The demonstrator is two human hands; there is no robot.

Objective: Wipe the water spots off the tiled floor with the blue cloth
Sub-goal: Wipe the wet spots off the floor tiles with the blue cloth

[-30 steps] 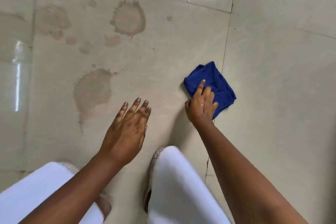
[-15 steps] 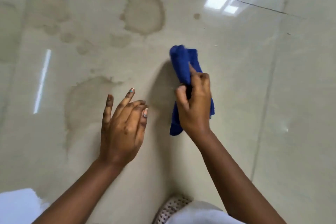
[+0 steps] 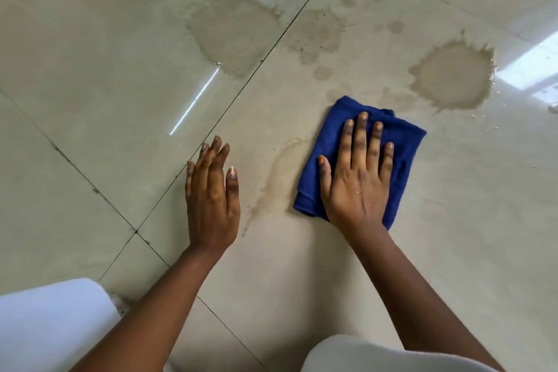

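Glossy beige tiles make up the floor (image 3: 90, 69), crossed by dark grout lines and carrying several brownish water spots. At its middle the right hand (image 3: 356, 187) lies flat with fingers spread wide on the folded blue cloth (image 3: 404, 145), pressing it down rather than closing around it; that open grip likely serves to spread pressure so the whole pad rubs the tile. The cloth covers the 3 o'clock side of the nearest spot (image 3: 280, 181), whose uncovered edge trails off toward 7 o'clock. The left hand (image 3: 211, 199) rests open and empty on the floor at 9 o'clock of the cloth, apparently as a prop for the person's weight. Further out, a large splash (image 3: 235, 36) sits at 11 o'clock across a grout line, another (image 3: 456, 75) at 1 o'clock near a bright window reflection, with smaller blotches (image 3: 320, 33) between them. Nothing blocks the cloth's path to them; only the person's pale-clad knees (image 3: 51, 326) crowd the near edge at 6 and 7 o'clock.
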